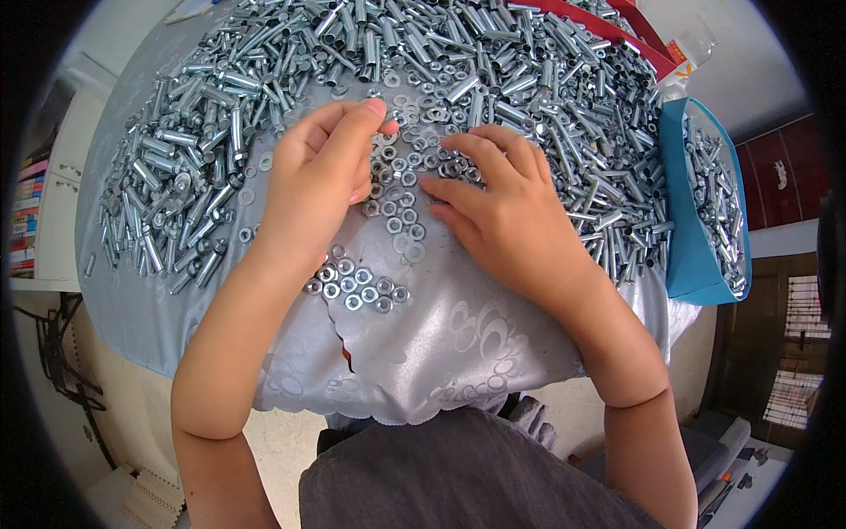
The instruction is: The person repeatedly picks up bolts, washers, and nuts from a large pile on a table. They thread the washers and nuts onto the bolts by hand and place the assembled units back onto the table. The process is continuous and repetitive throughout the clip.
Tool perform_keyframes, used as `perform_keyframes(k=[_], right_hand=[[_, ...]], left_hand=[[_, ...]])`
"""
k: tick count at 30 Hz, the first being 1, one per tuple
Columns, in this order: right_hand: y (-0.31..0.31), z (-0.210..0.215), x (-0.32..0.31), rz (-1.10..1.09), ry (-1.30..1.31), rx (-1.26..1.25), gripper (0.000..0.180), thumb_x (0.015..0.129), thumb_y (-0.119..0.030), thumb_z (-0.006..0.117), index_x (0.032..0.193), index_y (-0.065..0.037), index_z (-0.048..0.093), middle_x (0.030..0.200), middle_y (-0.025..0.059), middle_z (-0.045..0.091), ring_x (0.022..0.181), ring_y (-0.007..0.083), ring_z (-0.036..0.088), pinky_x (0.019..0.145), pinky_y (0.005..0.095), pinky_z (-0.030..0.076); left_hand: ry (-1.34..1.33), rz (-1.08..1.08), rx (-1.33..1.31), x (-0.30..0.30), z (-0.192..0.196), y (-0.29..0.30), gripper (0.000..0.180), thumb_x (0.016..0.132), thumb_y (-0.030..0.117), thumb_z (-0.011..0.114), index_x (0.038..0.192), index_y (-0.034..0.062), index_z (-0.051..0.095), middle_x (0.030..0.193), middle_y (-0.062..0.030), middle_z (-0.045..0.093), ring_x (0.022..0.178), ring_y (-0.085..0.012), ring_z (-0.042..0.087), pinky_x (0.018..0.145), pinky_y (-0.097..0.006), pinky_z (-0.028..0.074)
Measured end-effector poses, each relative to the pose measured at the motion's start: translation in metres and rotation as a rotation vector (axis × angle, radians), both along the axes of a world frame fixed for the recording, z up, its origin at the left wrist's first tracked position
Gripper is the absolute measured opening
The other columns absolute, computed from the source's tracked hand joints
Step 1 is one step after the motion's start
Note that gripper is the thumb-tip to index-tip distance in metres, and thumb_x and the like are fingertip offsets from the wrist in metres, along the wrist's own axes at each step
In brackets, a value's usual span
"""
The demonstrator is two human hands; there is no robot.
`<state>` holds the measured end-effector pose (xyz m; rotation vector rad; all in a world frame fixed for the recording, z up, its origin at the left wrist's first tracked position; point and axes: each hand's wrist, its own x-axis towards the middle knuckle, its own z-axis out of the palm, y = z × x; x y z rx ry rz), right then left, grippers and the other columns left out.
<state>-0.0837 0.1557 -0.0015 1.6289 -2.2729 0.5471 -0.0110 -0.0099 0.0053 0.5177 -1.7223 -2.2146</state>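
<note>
My left hand (pixel 322 167) pinches narrow; I cannot tell if it holds anything. My right hand (pixel 507 198) curves loosely open. Metal nuts (pixel 404 179) and washers (pixel 414 260) lie between both on the tabletop (pixel 432 304); a light touch should avoid scattering them.

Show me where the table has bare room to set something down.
Bare tablecloth lies between the front nut cluster and the right forearm; a smaller patch borders the left forearm and left heap of metal parts. Crowded: between the left hand and right hand, with nuts and washers; beyond them, with piled sleeves.
</note>
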Motion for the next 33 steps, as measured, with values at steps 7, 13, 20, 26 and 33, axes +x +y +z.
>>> perform_keyframes(k=[7, 13, 20, 26, 33], right_hand=[[0.001, 0.0, 0.001, 0.002, -0.067, 0.058, 0.015, 0.07, -0.012, 0.064, 0.085, -0.008, 0.064, 0.1, 0.0063, 0.056, 0.095, 0.0255, 0.052, 0.083, 0.0361, 0.041], [0.003, 0.003, -0.003, 0.009, -0.011, -0.014, 0.011, 0.07, -0.014, 0.062, 0.079, -0.007, 0.062, 0.091, 0.0066, 0.057, 0.086, 0.0214, 0.054, 0.078, 0.0341, 0.041], [0.005, 0.004, -0.002, -0.033, -0.037, -0.012, 0.011, 0.069, -0.014, 0.063, 0.078, -0.008, 0.062, 0.091, 0.0061, 0.056, 0.088, 0.0215, 0.053, 0.078, 0.0344, 0.041], [0.004, 0.003, -0.002, -0.016, -0.057, 0.011, 0.01, 0.07, -0.013, 0.063, 0.079, -0.008, 0.061, 0.09, 0.0057, 0.056, 0.088, 0.0211, 0.053, 0.078, 0.0341, 0.041], [0.005, 0.006, -0.001, -0.017, -0.116, 0.022, 0.01, 0.07, -0.013, 0.062, 0.078, -0.007, 0.061, 0.087, 0.0049, 0.055, 0.087, 0.0214, 0.052, 0.077, 0.0334, 0.04]], left_hand=[[-0.016, -0.012, -0.006, 0.0, -0.003, 0.0, 0.026, 0.086, 0.024, 0.053, 0.084, -0.0025, 0.054, 0.053, 0.0073, 0.031, 0.043, -0.0017, 0.027, 0.042, -0.019, 0.024], [-0.007, 0.004, -0.048, -0.001, -0.001, 0.004, 0.026, 0.085, 0.023, 0.053, 0.085, -0.0026, 0.054, 0.052, 0.0073, 0.031, 0.043, -0.0017, 0.027, 0.041, -0.019, 0.024], [-0.003, 0.006, -0.098, -0.001, -0.002, 0.004, 0.025, 0.086, 0.023, 0.053, 0.084, -0.0023, 0.055, 0.052, 0.0073, 0.031, 0.043, -0.0015, 0.027, 0.041, -0.019, 0.024], [0.027, -0.01, -0.1, 0.0, -0.007, 0.002, 0.023, 0.084, 0.026, 0.057, 0.082, 0.0029, 0.059, 0.072, 0.002, 0.057, 0.047, 0.001, 0.034, 0.041, -0.017, 0.026], [0.033, -0.039, -0.134, 0.0, -0.01, 0.001, 0.023, 0.084, 0.026, 0.056, 0.083, 0.0032, 0.059, 0.076, 0.0012, 0.059, 0.047, 0.0008, 0.035, 0.042, -0.016, 0.027]])
